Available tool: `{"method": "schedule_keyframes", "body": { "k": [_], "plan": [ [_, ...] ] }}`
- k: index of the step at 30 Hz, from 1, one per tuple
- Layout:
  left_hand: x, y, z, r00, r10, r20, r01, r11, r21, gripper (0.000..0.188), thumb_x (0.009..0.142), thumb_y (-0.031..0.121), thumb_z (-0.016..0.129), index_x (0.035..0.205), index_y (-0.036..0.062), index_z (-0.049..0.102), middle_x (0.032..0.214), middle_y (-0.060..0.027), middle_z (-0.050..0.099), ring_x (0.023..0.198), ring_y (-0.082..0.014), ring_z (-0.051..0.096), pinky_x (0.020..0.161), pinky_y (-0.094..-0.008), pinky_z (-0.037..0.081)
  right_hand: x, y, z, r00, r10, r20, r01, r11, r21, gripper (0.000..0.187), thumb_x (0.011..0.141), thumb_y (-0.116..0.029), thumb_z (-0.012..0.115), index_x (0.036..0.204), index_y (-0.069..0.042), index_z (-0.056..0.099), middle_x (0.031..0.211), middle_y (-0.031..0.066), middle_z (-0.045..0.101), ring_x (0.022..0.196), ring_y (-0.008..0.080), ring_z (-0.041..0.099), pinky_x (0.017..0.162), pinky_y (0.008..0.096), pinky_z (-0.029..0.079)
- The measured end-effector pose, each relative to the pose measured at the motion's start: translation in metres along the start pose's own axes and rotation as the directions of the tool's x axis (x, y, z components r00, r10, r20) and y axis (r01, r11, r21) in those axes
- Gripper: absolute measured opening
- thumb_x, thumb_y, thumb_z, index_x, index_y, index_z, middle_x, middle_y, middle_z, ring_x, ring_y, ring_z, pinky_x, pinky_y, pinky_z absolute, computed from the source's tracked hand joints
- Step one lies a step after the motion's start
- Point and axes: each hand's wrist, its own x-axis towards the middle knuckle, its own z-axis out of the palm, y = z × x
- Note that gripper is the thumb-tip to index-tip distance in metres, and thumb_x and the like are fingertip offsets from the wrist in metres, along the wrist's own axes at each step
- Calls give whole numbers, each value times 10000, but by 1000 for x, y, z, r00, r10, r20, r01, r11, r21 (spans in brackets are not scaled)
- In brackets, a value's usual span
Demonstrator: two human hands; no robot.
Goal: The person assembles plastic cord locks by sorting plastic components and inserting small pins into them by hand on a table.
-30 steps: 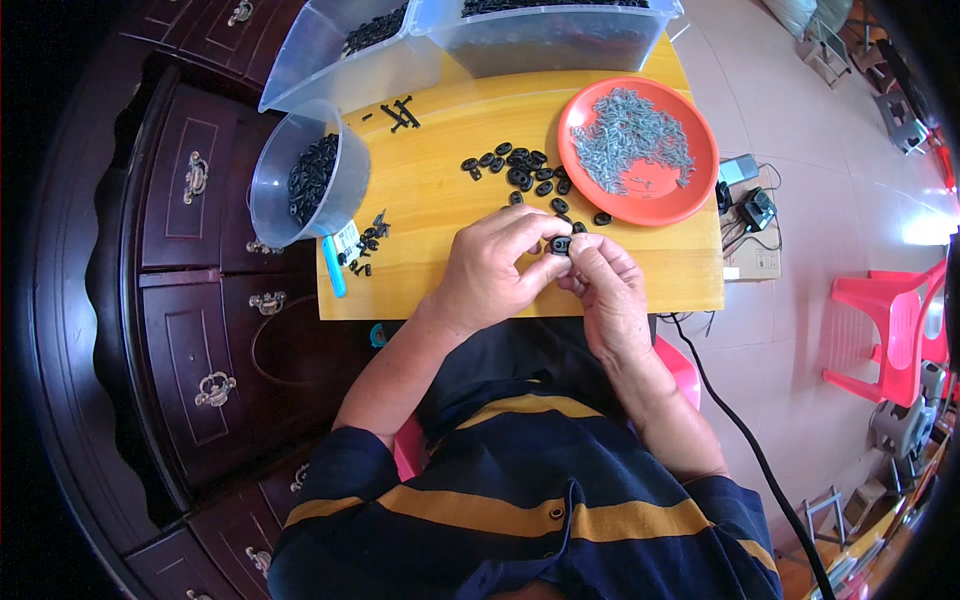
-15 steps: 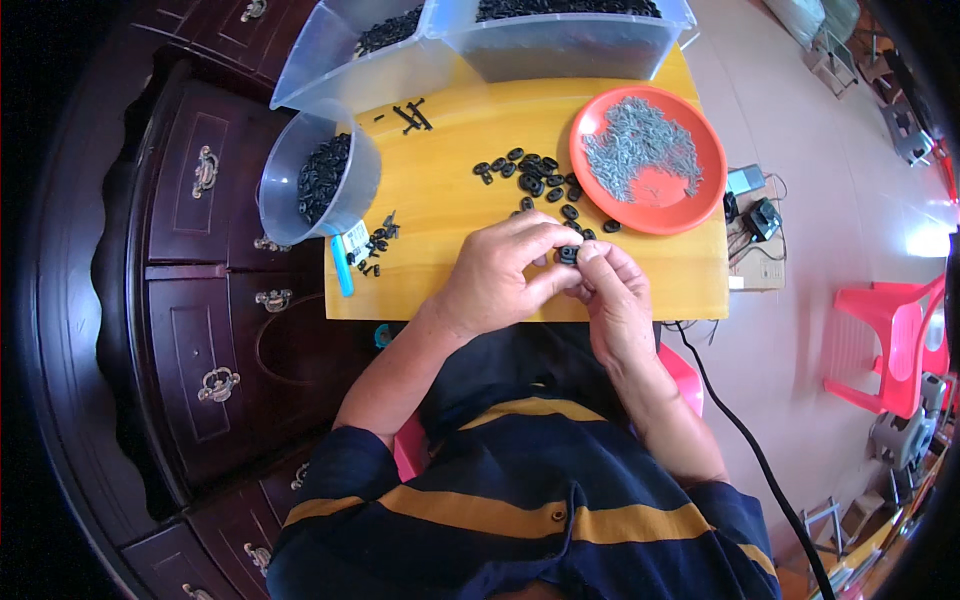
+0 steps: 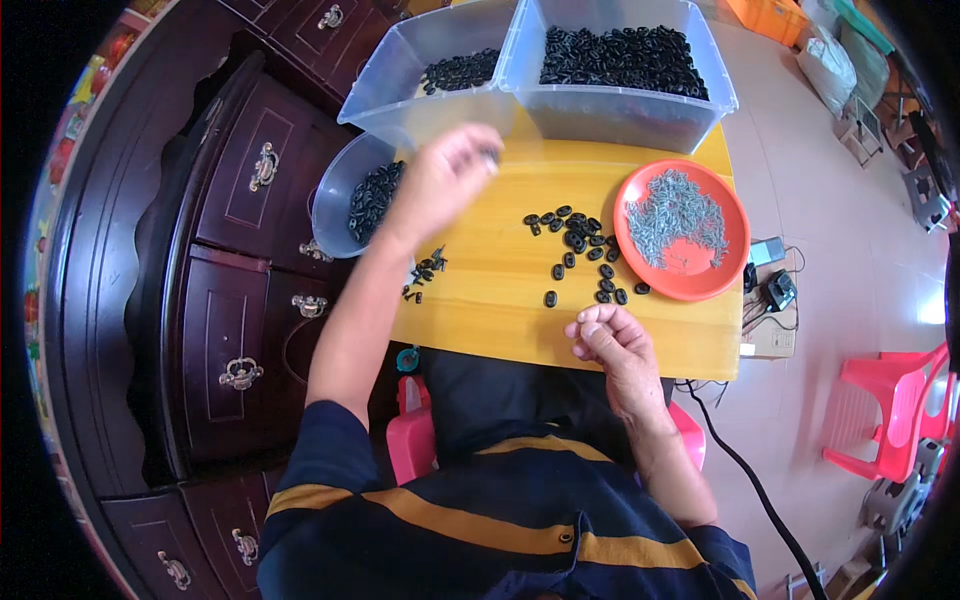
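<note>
My left hand (image 3: pixel 440 190), smeared by motion, is raised over the table beside the rectangular bins. Its fingertips pinch a small black part (image 3: pixel 490 156), too blurred to make out in detail. My right hand (image 3: pixel 620 345) hovers at the table's near edge, thumb pressed to curled fingers; whether anything is between them is hidden. Just beyond it lie loose black oval pieces with holes (image 3: pixel 580 240), in a scattered group. To their right, an orange-red plate (image 3: pixel 690 288) holds many small silvery screws (image 3: pixel 672 215).
Two clear plastic bins (image 3: pixel 620 125) with black parts stand at the table's far side. A round clear tub (image 3: pixel 335 190) of black parts is at left, near small dark pieces (image 3: pixel 428 268). Dark drawers (image 3: pixel 250 190) flank the left; a pink stool (image 3: pixel 880 410) stands right.
My left hand has left my right and swung up and leftward toward the bins, carrying the small black part. My right hand stays near the table edge. The head view has shifted.
</note>
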Motion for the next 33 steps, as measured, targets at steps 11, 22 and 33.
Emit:
{"method": "schedule_keyframes", "body": {
  "k": [11, 22, 33],
  "plan": [
    [-31, -55, 41, 992, 56, 114, -80, 974, 214, 191, 869, 47, 727, 1060, 30, 732, 877, -9, 693, 692, -80, 623, 661, -242, 513, 2, 0, -1, 1000, -10, 13, 10, 999, 36, 89, 1002, -110, 618, 1076, -63, 636, 991, 34, 693, 864, 84, 615, 827, 247, 495],
    [-44, -71, 73, 953, 294, 75, -295, 838, 459, 178, 832, 88, 747, 1009, 66, 757, 887, -88, 702, 746, -254, 693, 683, -354, 554, 3, 3, 0, 1000, -30, 0, 30, 999, 13, 117, 1005, -141, 628, 1101, -76, 642, 989, 27, 709, 808, 77, 622, 782, 226, 502],
    [-75, -60, 75, 950, 301, 87, -301, 804, 513, 111, 887, 210, 700, 887, 98, 696, 887, -89, 657, 821, -330, 673, 719, -441, 549, 6, 13, -2, 995, -88, 46, 91, 994, -63, 87, 1000, -143, 631, 1064, -85, 643, 973, 21, 704, 790, 72, 621, 756, 224, 496]
  ]
}}
